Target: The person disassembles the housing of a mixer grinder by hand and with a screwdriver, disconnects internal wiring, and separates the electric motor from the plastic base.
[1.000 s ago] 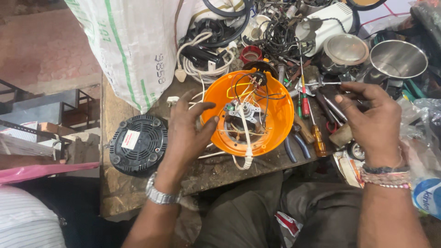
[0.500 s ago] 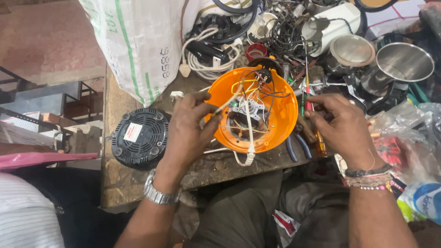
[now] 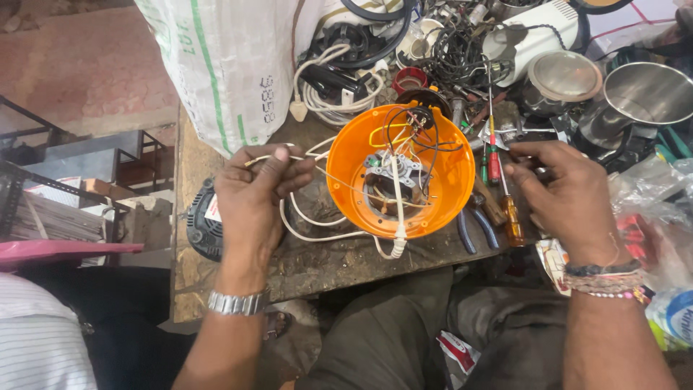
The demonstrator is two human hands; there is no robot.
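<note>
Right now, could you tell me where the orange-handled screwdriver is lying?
In the head view, the orange-handled screwdriver lies on the workbench just right of the orange housing, beside the blue-handled pliers and under the right hand.

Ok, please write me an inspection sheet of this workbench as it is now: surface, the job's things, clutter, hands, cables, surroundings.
Surface: worn wooden bench, stained, crowded toward the far side.
Job's things: orange plastic housing lies open side up, motor and loose wires inside; white cord runs out of it.
Clutter: screwdrivers, blue-handled pliers, steel pots, black round cover at the left edge.
Hands: left hand pinches the white cord; right hand hovers over the tools, its grip cannot be told.
Cables: tangled black and white leads behind the housing.
Surroundings: white woven sack, metal rack, reddish floor.
</note>
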